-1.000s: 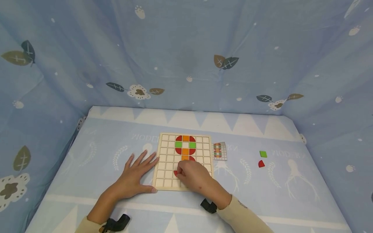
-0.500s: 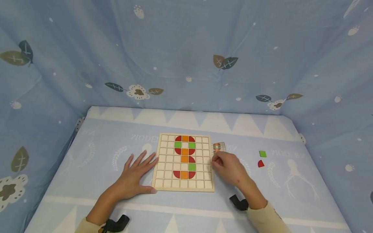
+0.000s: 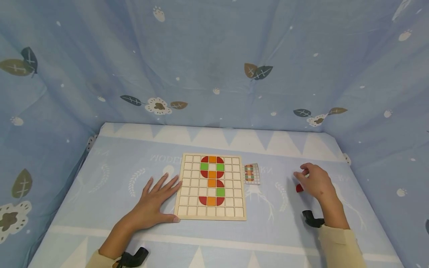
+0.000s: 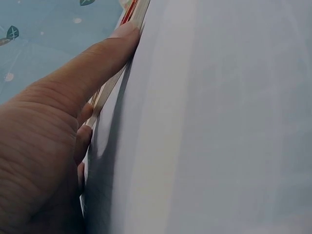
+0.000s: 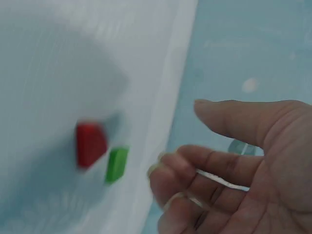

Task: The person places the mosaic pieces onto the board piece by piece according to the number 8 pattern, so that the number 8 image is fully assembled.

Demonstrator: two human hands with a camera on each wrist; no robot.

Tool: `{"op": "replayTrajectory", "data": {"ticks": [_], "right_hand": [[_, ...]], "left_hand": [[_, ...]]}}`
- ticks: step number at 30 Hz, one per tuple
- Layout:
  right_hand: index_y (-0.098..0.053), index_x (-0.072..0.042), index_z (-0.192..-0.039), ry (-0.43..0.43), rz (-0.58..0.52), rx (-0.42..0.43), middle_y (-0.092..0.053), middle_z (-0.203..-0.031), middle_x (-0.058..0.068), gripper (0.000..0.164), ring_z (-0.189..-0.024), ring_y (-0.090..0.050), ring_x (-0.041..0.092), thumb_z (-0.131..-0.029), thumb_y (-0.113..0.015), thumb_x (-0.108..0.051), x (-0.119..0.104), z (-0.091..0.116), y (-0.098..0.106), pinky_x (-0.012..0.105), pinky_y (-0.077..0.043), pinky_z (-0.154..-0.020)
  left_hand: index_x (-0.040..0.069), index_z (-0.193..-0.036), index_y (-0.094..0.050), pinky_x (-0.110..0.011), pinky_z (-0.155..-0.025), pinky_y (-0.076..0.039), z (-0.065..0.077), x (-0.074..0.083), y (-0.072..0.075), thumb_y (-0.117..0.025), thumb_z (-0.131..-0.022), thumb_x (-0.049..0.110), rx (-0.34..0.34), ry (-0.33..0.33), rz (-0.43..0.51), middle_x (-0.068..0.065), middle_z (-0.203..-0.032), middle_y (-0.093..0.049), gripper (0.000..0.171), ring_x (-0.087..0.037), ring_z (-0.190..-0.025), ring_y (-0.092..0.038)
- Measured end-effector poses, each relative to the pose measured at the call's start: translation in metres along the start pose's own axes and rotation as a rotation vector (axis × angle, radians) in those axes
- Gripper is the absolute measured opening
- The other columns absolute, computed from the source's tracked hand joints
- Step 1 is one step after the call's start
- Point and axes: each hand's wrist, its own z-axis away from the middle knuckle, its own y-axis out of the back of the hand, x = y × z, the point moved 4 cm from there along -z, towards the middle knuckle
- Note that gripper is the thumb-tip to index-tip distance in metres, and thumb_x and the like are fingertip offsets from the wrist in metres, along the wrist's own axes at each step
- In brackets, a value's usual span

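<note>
My left hand lies with spread fingers along the left side of the wooden grid board, thumb at its near corner. In the left wrist view the thumb touches the board's edge. Red, orange and green tiles fill part of the grid's middle columns. My right hand hovers over the right of the table, thumb and fingers apart, holding nothing. Close below it is a red quarter-round tile. The green square tile, hidden by the hand in the head view, shows beside the red one in the right wrist view.
A small pattern card lies against the board's right side. The cloth-covered table is bounded at the back and sides by a blue patterned curtain. Black wrist devices sit on both wrists.
My right hand has moved right, from the board past the card to the loose tiles. A red tile that was under its fingers now lies in the grid's lower row. The left hand stays put.
</note>
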Motion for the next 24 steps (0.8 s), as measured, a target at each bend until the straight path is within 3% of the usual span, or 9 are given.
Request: {"op": "replayTrajectory", "data": {"ticks": [2,6,13,19,24], "right_hand": [[-0.052,0.018,-0.133,-0.06,0.033,-0.041,-0.061,-0.119,0.034,0.056,-0.101,-0.06,0.047,-0.102,-0.063,-0.028,0.013,-0.006,0.001,0.062,-0.053,-0.085],[-0.053,0.02,-0.123,-0.135,0.057,-0.089,-0.06,-0.114,0.036,0.054,-0.096,-0.059,0.046,-0.1,-0.064,-0.028,0.03,-0.016,-0.001,0.06,-0.053,-0.084],[-0.058,0.016,-0.11,-0.153,0.036,-0.117,-0.063,-0.105,0.032,0.038,-0.091,-0.06,0.042,-0.098,-0.067,-0.019,0.033,-0.026,-0.005,0.052,-0.054,-0.076],[-0.056,0.013,-0.111,-0.206,-0.009,-0.146,-0.062,-0.103,0.028,0.04,-0.09,-0.057,0.039,-0.098,-0.069,-0.023,0.036,-0.029,-0.005,0.049,-0.052,-0.075],[-0.06,0.008,-0.102,-0.154,0.0,-0.105,-0.062,-0.092,0.02,0.031,-0.083,-0.057,0.034,-0.096,-0.071,-0.021,0.036,-0.023,-0.007,0.042,-0.049,-0.067]], "left_hand": [[0.023,-0.164,-0.038,-0.066,-0.121,0.007,0.0,0.0,0.0,-0.086,-0.071,0.067,-0.001,0.002,-0.002,-0.001,-0.172,-0.026,0.113,-0.037,-0.16,-0.007],[0.024,-0.164,-0.039,-0.066,-0.121,0.007,0.0,0.0,0.0,-0.087,-0.071,0.067,0.0,0.006,0.003,-0.001,-0.172,-0.027,0.113,-0.037,-0.16,-0.007],[0.022,-0.163,-0.04,-0.068,-0.121,0.005,0.002,0.001,0.002,-0.087,-0.071,0.066,0.005,0.007,-0.003,-0.002,-0.172,-0.028,0.112,-0.038,-0.159,-0.009],[0.022,-0.163,-0.04,-0.068,-0.121,0.005,0.002,-0.001,0.002,-0.085,-0.071,0.068,0.014,0.002,-0.01,-0.002,-0.172,-0.028,0.113,-0.038,-0.159,-0.009],[0.022,-0.164,-0.039,-0.067,-0.121,0.005,0.001,-0.002,0.0,-0.085,-0.07,0.069,0.025,-0.017,-0.012,-0.002,-0.172,-0.028,0.114,-0.038,-0.159,-0.009]]}}
